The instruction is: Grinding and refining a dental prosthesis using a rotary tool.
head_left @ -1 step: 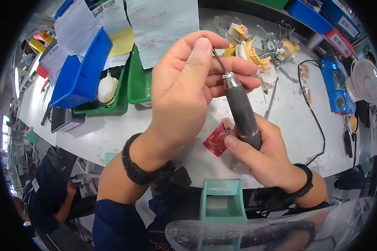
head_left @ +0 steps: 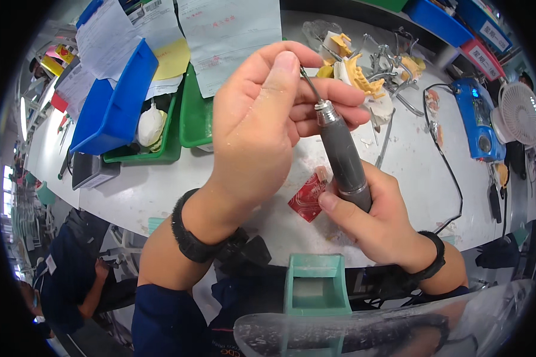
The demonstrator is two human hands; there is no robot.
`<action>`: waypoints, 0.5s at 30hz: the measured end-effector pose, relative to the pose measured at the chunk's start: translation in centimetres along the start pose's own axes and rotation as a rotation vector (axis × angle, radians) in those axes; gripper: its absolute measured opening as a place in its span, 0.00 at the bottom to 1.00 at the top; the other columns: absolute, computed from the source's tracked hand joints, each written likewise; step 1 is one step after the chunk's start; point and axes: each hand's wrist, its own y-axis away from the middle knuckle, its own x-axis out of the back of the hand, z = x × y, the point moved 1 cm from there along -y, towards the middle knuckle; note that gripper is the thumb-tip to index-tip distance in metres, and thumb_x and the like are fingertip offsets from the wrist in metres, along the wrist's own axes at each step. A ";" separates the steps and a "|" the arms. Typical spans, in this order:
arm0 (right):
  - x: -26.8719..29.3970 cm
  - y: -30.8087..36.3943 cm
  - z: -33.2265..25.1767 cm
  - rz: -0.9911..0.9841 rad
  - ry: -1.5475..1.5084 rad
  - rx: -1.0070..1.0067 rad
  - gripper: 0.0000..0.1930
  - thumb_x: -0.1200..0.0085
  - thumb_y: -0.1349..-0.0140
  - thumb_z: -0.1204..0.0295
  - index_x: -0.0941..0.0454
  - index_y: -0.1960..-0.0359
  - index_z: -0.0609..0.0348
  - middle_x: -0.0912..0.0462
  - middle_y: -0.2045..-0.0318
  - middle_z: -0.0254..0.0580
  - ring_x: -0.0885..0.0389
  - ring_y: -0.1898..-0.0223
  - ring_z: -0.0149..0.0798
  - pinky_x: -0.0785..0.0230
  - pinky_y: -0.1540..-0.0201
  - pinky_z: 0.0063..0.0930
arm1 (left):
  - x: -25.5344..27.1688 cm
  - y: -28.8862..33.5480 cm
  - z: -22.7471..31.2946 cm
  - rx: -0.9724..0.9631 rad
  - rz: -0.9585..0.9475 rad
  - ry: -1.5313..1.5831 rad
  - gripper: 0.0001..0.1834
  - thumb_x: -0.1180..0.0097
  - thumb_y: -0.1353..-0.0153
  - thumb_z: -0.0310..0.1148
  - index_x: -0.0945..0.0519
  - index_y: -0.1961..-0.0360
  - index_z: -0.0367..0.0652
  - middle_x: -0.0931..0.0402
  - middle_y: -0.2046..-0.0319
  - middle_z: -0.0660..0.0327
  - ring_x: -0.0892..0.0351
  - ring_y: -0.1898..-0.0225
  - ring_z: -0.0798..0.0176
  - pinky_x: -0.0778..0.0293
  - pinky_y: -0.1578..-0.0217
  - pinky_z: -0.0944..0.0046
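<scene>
My right hand wraps round a dark grey rotary handpiece with a silver collar, its tip pointing up and slightly left. From that collar rises a thin metal bur. My left hand pinches the bur's upper end between thumb and forefinger; the other fingers curl behind the shank. The pinched tip is mostly hidden. On the white table just behind my right thumb lies a red square sheet with a small pinkish piece at its upper corner.
Yellow and white dental casts and metal frames stand at the back. A blue control box, black cord and white fan are at right. Left are a blue bin and green trays. Another person sits lower left.
My left hand has shifted very slightly to the left and up. The handpiece and my right hand look almost the same.
</scene>
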 end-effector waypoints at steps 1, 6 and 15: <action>0.1 -0.1 0.0 0.003 -0.001 -0.003 0.08 0.45 0.44 0.70 0.28 0.69 0.62 0.28 0.81 0.29 0.34 0.79 0.21 0.42 0.76 0.18 | 0.1 0.0 0.1 -0.008 -0.007 -0.018 0.14 0.70 0.32 0.36 0.37 0.56 0.36 0.26 0.65 0.38 0.20 0.65 0.46 0.22 0.62 0.56; 0.4 -0.8 -0.2 -0.128 -0.213 -0.123 0.09 0.46 0.43 0.69 0.27 0.70 0.64 0.28 0.81 0.31 0.34 0.82 0.21 0.43 0.79 0.17 | 0.6 -0.5 -0.2 -0.028 -0.054 -0.044 0.14 0.69 0.32 0.36 0.36 0.56 0.36 0.25 0.64 0.39 0.21 0.64 0.46 0.22 0.61 0.56; 1.0 -1.4 0.6 -0.404 -0.445 -0.213 0.10 0.49 0.44 0.69 0.27 0.74 0.66 0.27 0.84 0.38 0.32 0.89 0.26 0.45 0.89 0.19 | -0.5 0.0 -2.0 0.203 -0.315 0.631 0.40 0.76 0.38 0.63 0.45 0.40 0.36 0.33 0.86 0.62 0.31 0.83 0.65 0.29 0.74 0.62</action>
